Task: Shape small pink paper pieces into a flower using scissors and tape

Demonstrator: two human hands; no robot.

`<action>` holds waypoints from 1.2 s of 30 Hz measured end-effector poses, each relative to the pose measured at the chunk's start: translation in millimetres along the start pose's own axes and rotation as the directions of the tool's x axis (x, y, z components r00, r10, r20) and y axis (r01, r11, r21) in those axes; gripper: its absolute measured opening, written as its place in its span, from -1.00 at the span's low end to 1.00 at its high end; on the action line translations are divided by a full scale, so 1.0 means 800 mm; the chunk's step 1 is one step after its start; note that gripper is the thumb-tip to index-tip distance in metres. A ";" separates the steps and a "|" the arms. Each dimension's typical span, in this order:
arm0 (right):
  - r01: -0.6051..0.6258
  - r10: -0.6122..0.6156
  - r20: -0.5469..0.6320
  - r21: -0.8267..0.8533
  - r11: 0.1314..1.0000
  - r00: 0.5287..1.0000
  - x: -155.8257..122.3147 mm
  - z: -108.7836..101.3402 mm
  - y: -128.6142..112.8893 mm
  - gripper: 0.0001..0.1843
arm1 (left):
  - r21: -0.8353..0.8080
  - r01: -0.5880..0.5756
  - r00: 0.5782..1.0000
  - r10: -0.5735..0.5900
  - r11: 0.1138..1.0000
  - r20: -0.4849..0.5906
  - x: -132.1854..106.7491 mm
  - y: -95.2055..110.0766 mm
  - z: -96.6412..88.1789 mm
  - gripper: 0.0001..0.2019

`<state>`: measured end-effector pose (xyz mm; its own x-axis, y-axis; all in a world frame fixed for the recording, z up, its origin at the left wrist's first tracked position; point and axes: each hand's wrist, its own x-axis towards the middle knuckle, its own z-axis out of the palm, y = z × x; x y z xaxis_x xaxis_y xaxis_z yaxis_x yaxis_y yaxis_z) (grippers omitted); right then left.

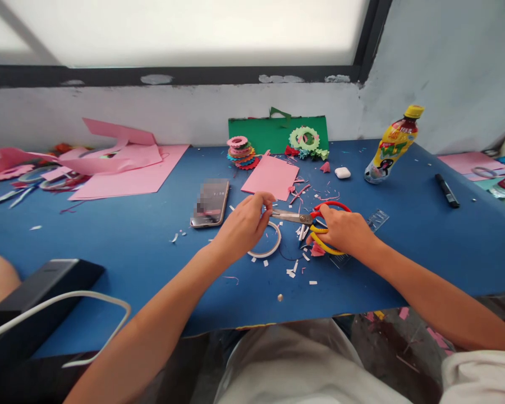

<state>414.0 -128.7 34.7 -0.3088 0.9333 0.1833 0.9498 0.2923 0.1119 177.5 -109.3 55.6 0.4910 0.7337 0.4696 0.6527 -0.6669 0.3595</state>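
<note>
My right hand [344, 230] grips the red and yellow handles of a pair of scissors [297, 216]; the steel blades point left. My left hand [246, 224] is curled, with its fingertips pinched at the blade tips, and what they hold is too small to make out. Under my left hand lies a thin white tape ring [272, 247] on the blue table [130, 247]. White and pink paper scraps [297, 266] are scattered around both hands. A pink paper sheet [270, 176] lies just beyond the hands.
A phone [211, 202] lies left of my hands. Behind are stacked paper rosettes [242, 152], green card [273, 132] with a green wreath [305, 138], a white eraser [342, 173], a drink bottle [393, 143] and a black marker [446, 190]. Pink sheets [122, 168] lie far left, a black box [33, 297] near left.
</note>
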 end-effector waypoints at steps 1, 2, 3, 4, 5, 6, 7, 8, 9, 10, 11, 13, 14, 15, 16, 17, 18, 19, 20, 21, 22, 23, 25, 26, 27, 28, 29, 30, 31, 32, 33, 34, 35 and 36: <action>-0.005 0.005 0.002 -0.002 1.000 1.000 0.001 0.000 0.001 -0.31 | 0.006 -0.005 1.000 0.005 1.000 -0.020 -0.001 0.002 0.001 -0.86; -0.012 0.012 0.000 -0.006 1.000 1.000 0.001 0.001 0.002 -0.30 | 0.007 -0.007 0.999 0.007 1.000 -0.043 -0.002 0.004 0.002 -0.88; -0.024 0.024 -0.005 -0.010 1.000 1.000 0.003 0.002 0.004 -0.30 | 0.000 -0.006 0.998 0.006 1.000 -0.067 -0.003 0.007 0.002 -0.89; -0.041 0.041 -0.010 -0.009 0.999 0.999 0.004 0.003 0.008 -0.30 | -0.024 -0.004 0.996 0.002 1.000 -0.090 -0.004 0.010 0.003 -0.90; -0.064 0.064 -0.016 -0.004 0.998 0.998 0.007 0.005 0.012 -0.31 | -0.067 0.001 0.994 -0.008 0.998 -0.110 -0.006 0.013 0.005 -0.90; -0.092 0.092 -0.018 0.007 0.996 0.996 0.009 0.008 0.017 -0.32 | -0.131 0.009 0.992 -0.025 0.991 -0.123 -0.007 0.016 0.006 -0.89; -0.123 0.123 -0.017 0.023 0.992 0.992 0.013 0.011 0.024 -0.33 | -0.211 0.022 0.990 -0.050 0.977 -0.130 -0.008 0.019 0.008 -0.89; -0.155 0.155 -0.013 0.037 0.987 0.988 0.016 0.016 0.032 -0.35 | -0.296 0.044 0.987 -0.087 0.954 -0.133 -0.008 0.022 0.011 -0.88; -0.189 0.190 -0.008 0.056 0.980 0.982 0.020 0.021 0.040 -0.37 | -0.376 0.076 0.984 -0.131 0.923 -0.124 -0.009 0.024 0.014 -0.87; -0.214 0.215 -0.004 0.085 0.973 0.977 0.024 0.026 0.049 -0.39 | -0.443 0.112 0.978 -0.178 0.889 -0.110 -0.009 0.026 0.017 -0.87; -0.230 0.233 -0.007 0.124 0.965 0.973 0.027 0.032 0.058 -0.41 | -0.499 0.151 0.971 -0.223 0.853 -0.088 -0.009 0.027 0.021 -0.87; -0.203 0.215 -0.029 0.220 0.954 0.976 0.034 0.043 0.073 -0.43 | -0.588 0.215 0.958 -0.285 0.780 -0.028 -0.009 0.029 0.029 -0.87; -0.192 0.206 -0.034 0.240 0.952 0.978 0.036 0.046 0.078 -0.45 | -0.619 0.238 0.954 -0.299 0.748 0.006 -0.009 0.031 0.032 -0.87; -0.178 0.194 -0.040 0.256 0.950 0.980 0.038 0.047 0.082 -0.47 | -0.642 0.258 0.952 -0.302 0.722 0.042 -0.010 0.032 0.035 -0.86; -0.172 0.189 -0.044 0.256 0.951 0.981 0.039 0.047 0.083 -0.49 | -0.656 0.274 0.951 -0.302 0.703 0.074 -0.010 0.035 0.038 -0.85; -0.163 0.183 -0.058 0.259 0.952 0.981 0.039 0.044 0.082 -0.52 | -0.662 0.290 0.949 -0.298 0.691 0.104 -0.011 0.037 0.040 -0.85; -0.135 0.166 -0.088 0.282 0.950 0.982 0.038 0.038 0.080 -0.55 | -0.664 0.302 0.947 -0.294 0.684 0.128 -0.013 0.040 0.041 -0.85; -0.094 0.138 -0.121 0.315 0.944 0.983 0.036 0.032 0.075 -0.59 | -0.666 0.312 0.945 -0.292 0.678 0.145 -0.014 0.043 0.042 -0.86; -0.004 0.086 -0.191 0.394 0.919 0.978 0.033 0.024 0.069 -0.64 | -0.668 0.319 0.944 -0.292 0.672 0.156 -0.016 0.047 0.043 -0.87; 0.132 -0.002 -0.254 0.494 0.860 0.967 0.029 0.016 0.062 -0.67 | -0.673 0.324 0.942 -0.292 0.665 0.164 -0.017 0.049 0.044 -0.88; 0.251 -0.098 -0.283 0.579 0.775 0.954 0.025 0.008 0.054 -0.69 | -0.680 0.328 0.941 -0.293 0.656 0.170 -0.018 0.052 0.044 -0.89; 0.344 -0.198 -0.290 0.647 0.681 0.936 0.021 0.002 0.046 -0.70 | -0.688 0.331 0.940 -0.293 0.646 0.177 -0.019 0.054 0.044 -0.89; 0.433 -0.302 -0.312 0.705 0.562 0.901 0.013 -0.006 0.032 -0.70 | -0.702 0.331 0.939 -0.295 0.631 0.178 -0.021 0.057 0.043 -0.88; 0.458 -0.327 -0.325 0.709 0.536 0.887 0.010 -0.008 0.026 -0.71 | -0.705 0.325 0.940 -0.299 0.631 0.166 -0.021 0.058 0.043 -0.88; 0.472 -0.334 -0.338 0.707 0.527 0.880 0.008 -0.008 0.022 -0.73 | -0.702 0.317 0.941 -0.305 0.637 0.148 -0.021 0.058 0.042 -0.88; 0.480 -0.331 -0.351 0.703 0.525 0.876 0.007 -0.007 0.020 -0.74 | -0.696 0.307 0.943 -0.308 0.649 0.129 -0.021 0.058 0.042 -0.88; 0.483 -0.320 -0.364 0.700 0.525 0.875 0.007 -0.006 0.018 -0.75 | -0.688 0.299 0.944 -0.308 0.661 0.115 -0.021 0.058 0.042 -0.89; 0.482 -0.305 -0.374 0.701 0.526 0.876 0.007 -0.004 0.018 -0.76 | -0.681 0.293 0.946 -0.305 0.671 0.106 -0.021 0.057 0.042 -0.89; 0.483 -0.292 -0.385 0.701 0.525 0.876 0.008 -0.002 0.018 -0.77 | -0.677 0.290 0.948 -0.300 0.677 0.105 -0.021 0.057 0.042 -0.90; 0.487 -0.286 -0.395 0.699 0.524 0.873 0.008 -0.001 0.018 -0.78 | -0.674 0.288 0.949 -0.295 0.680 0.108 -0.021 0.057 0.042 -0.90; 0.496 -0.289 -0.403 0.694 0.522 0.868 0.008 0.000 0.018 -0.80 | -0.672 0.289 0.950 -0.291 0.681 0.114 -0.021 0.057 0.043 -0.90; 0.509 -0.298 -0.412 0.686 0.519 0.861 0.009 0.000 0.019 -0.82 | -0.671 0.292 0.950 -0.290 0.682 0.118 -0.021 0.057 0.043 -0.90; 0.523 -0.310 -0.421 0.678 0.516 0.852 0.009 0.000 0.019 -0.83 | -0.671 0.294 0.949 -0.290 0.681 0.122 -0.021 0.057 0.043 -0.90; 0.534 -0.323 -0.425 0.672 0.513 0.845 0.008 0.000 0.018 -0.85 | -0.672 0.295 0.949 -0.290 0.680 0.123 -0.021 0.057 0.044 -0.90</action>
<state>426.0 -118.2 37.4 -0.5895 0.6058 0.5343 0.3569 0.7887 -0.5005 219.3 -147.6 35.9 0.3474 0.9058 0.2424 0.2007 -0.3244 0.9244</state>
